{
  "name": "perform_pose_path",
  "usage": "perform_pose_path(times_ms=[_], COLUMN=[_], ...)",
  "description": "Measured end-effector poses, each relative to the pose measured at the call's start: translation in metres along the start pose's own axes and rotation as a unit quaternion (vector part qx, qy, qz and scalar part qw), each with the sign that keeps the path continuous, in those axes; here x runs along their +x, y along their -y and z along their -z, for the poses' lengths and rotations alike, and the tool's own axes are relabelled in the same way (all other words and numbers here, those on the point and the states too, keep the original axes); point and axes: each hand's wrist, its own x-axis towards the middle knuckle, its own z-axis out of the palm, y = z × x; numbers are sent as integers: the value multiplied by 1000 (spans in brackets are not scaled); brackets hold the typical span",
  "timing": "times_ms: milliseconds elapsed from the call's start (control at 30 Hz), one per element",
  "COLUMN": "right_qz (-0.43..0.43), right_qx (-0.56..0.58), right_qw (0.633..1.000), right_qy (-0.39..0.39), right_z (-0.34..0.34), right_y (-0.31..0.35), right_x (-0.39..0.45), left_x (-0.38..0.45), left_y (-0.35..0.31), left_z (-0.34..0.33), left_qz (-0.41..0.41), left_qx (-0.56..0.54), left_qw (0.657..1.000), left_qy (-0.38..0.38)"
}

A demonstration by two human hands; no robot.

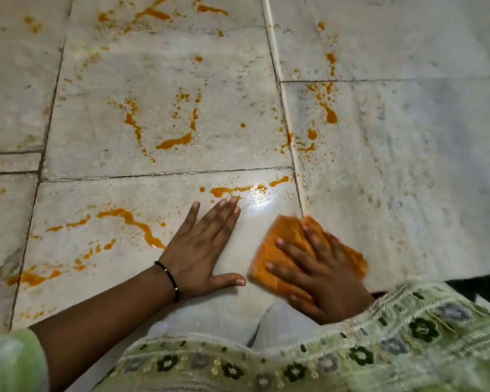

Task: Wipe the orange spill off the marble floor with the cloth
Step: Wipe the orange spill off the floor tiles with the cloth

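Observation:
Orange spill [173,142] lies in streaks and drops over the white marble floor [393,193], from the far tiles down to the near left. My right hand [320,275] presses flat, fingers spread, on an orange-stained cloth [283,239] lying on the floor, slightly blurred. My left hand [201,250] rests flat on the marble beside it, fingers straight, the fingertips just short of an orange streak [232,190]. A curved streak [133,222] runs left of my left wrist.
Dark grout lines [164,174] divide the tiles. My green embroidered garment [351,349] and white-clad knees [210,323] fill the bottom edge. A bright light glare [259,198] sits on the wet floor ahead of the cloth. Something dark [481,287] lies at the right edge.

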Motion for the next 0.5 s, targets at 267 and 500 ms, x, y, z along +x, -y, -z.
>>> perform_pose_path(times_ms=[267,500], right_qz=[-310,-133], right_qx=[45,25], right_qw=[950,991], right_qy=[-17,-3], right_z=[6,0], right_y=[-79,-42], right_x=[-12,-20], left_x=[18,17], left_y=[-20,-19], left_z=[-26,-31], left_qz=[-107,-107], left_qx=[-17,-29], left_qw=[994,994], left_qy=[20,-5])
